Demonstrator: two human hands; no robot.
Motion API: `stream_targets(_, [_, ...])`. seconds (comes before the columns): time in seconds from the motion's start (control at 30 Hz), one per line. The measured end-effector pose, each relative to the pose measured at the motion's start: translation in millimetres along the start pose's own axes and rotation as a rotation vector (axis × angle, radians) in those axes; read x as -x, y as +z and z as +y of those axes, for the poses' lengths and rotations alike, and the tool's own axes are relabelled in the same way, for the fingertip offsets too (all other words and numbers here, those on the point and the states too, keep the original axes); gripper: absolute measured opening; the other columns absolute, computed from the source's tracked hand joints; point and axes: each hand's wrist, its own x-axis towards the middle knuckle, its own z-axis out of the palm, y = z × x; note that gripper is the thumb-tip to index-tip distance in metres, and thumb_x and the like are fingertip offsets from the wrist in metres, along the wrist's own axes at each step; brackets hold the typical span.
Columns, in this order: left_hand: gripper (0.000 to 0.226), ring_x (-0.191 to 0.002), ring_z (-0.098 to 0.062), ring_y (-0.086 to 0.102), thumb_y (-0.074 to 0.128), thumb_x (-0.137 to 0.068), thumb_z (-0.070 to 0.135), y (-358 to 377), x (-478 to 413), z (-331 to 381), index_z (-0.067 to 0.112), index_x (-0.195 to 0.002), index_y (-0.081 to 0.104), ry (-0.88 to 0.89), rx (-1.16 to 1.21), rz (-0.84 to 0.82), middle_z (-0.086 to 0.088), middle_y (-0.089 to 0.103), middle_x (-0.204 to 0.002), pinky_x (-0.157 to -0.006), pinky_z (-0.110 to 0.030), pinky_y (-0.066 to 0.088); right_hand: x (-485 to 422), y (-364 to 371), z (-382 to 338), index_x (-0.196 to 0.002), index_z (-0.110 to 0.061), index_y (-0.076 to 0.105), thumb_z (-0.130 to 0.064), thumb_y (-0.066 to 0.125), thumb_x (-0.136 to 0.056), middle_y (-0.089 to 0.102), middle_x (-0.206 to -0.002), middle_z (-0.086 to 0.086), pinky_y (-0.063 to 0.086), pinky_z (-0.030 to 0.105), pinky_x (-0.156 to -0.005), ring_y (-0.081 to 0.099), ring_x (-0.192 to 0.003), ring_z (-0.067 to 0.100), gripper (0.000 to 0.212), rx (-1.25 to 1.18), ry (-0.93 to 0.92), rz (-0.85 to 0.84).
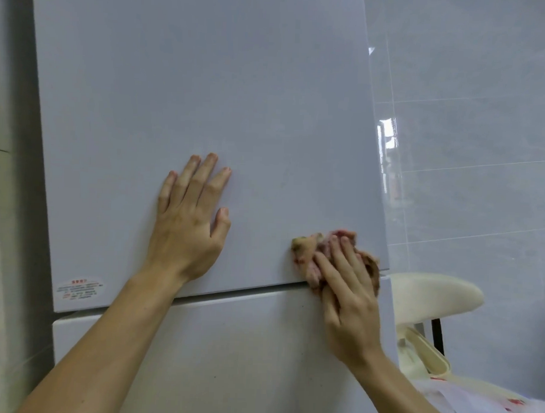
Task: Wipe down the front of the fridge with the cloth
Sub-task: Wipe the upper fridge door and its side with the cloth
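Observation:
The white fridge fills the view, with its upper door point(207, 96) above a lower door point(229, 344) and a dark gap between them. My left hand point(190, 222) lies flat on the upper door, fingers spread and straight. My right hand point(345, 289) presses a crumpled pinkish-brown cloth point(306, 254) against the lower right corner of the upper door, right at the gap. Its fingers lie straight over the cloth, which shows beyond the fingertips and on both sides.
A red-and-white sticker point(80, 289) sits at the upper door's lower left corner. A glossy grey tiled wall point(467, 151) stands to the right. A cream chair point(432, 292) stands close beside the fridge at lower right. A grey wall strip point(9, 197) borders the left.

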Motion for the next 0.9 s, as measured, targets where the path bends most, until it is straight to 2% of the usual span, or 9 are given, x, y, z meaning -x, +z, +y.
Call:
stream_targets(0.07, [0.062,-0.16,-0.023,0.019,0.039,-0.098,0.033,-5.6,5.3,-7.9,0.023,-0.159,0.04,0.0,-0.021,-0.012,-0.002,0.027,-0.172,-0.13,-0.038,-0.001,-28.6,1.4,0.5,-0.146,-0.017,0.059,-0.003,0.053,-0.098,0.044,-0.162,0.006,0.028,0.046,-0.125,0.034,-0.156,0.027,0.05,0.024,-0.201,-0.057])
stream_targets(0.13, [0.061,-0.16,-0.024,0.019,0.038,-0.099,0.034,-11.7,9.5,-17.5,0.025,-0.159,0.04,-0.025,-0.038,-0.019,-0.002,0.026,-0.172,-0.13,-0.039,-0.001,-63.9,-1.2,7.4,-0.145,-0.017,0.06,-0.008,0.051,-0.1,0.045,-0.161,0.008,0.029,0.046,-0.124,0.034,-0.155,0.029,0.047,0.071,-0.29,-0.055])
stream_targets(0.2, [0.06,-0.161,-0.024,0.017,0.036,-0.1,0.035,-16.2,13.6,-27.1,0.027,-0.16,0.039,-0.068,-0.045,-0.013,-0.001,0.025,-0.173,-0.13,-0.043,0.001,-98.0,-2.8,8.7,-0.15,-0.02,0.056,-0.012,0.048,-0.101,0.042,-0.164,0.005,0.024,0.047,-0.127,0.029,-0.158,0.026,0.05,0.094,-0.207,0.016])
stream_targets(0.3, [0.062,-0.163,-0.02,0.009,0.033,-0.102,0.037,-16.0,19.7,-34.7,0.031,-0.163,0.03,-0.077,-0.034,-0.029,0.004,0.017,-0.175,-0.131,-0.045,-0.001,-125.1,7.7,-6.6,-0.158,-0.024,0.045,-0.013,0.041,-0.102,0.029,-0.171,-0.002,0.006,0.043,-0.132,0.011,-0.162,0.018,0.057,0.032,0.051,0.103])
stream_targets(0.37, [0.062,-0.163,-0.019,0.007,0.033,-0.102,0.036,-12.6,21.2,-35.8,0.03,-0.164,0.028,-0.066,-0.04,-0.02,0.005,0.015,-0.175,-0.131,-0.046,-0.001,-114.8,21.2,-20.9,-0.159,-0.022,0.044,-0.012,0.039,-0.102,0.023,-0.173,0.001,0.004,0.04,-0.131,0.008,-0.162,0.019,0.058,0.022,0.101,0.131])
stream_targets(0.53, [0.063,-0.163,-0.021,0.011,0.036,-0.101,0.034,-6.2,21.1,-35.4,0.027,-0.164,0.031,-0.062,-0.073,0.035,0.003,0.018,-0.175,-0.131,-0.049,0.002,-27.8,35.3,-37.2,-0.153,-0.019,0.051,-0.014,0.041,-0.104,0.031,-0.17,0.008,0.017,0.044,-0.13,0.022,-0.16,0.029,0.051,0.067,-0.155,-0.043])
stream_targets(0.67, [0.063,-0.162,-0.022,0.013,0.037,-0.1,0.033,-4.8,21.7,-34.2,0.027,-0.163,0.034,-0.069,-0.075,0.051,0.002,0.02,-0.174,-0.131,-0.048,0.002,-26.2,23.5,-29.9,-0.155,-0.02,0.047,-0.009,0.041,-0.103,0.032,-0.169,0.007,0.02,0.042,-0.13,0.023,-0.159,0.025,0.053,0.106,-0.307,-0.144])
stream_targets(0.73, [0.063,-0.162,-0.021,0.013,0.038,-0.099,0.034,-5.5,21.0,-34.7,0.027,-0.162,0.035,-0.074,-0.057,0.05,0.003,0.021,-0.174,-0.132,-0.046,0.001,-53.6,21.4,-28.9,-0.155,-0.02,0.046,-0.01,0.039,-0.105,0.032,-0.169,0.007,0.015,0.039,-0.131,0.021,-0.16,0.025,0.052,0.091,-0.259,-0.112])
stream_targets(0.9, [0.062,-0.162,-0.018,0.012,0.038,-0.099,0.035,-10.8,19.5,-35.7,0.027,-0.16,0.038,-0.084,0.02,0.032,0.004,0.023,-0.173,-0.132,-0.043,-0.001,-148.9,35.6,-45.8,-0.158,-0.02,0.044,-0.017,0.031,-0.103,0.026,-0.172,0.007,-0.002,0.03,-0.129,0.01,-0.162,0.025,0.057,0.022,0.031,0.08])
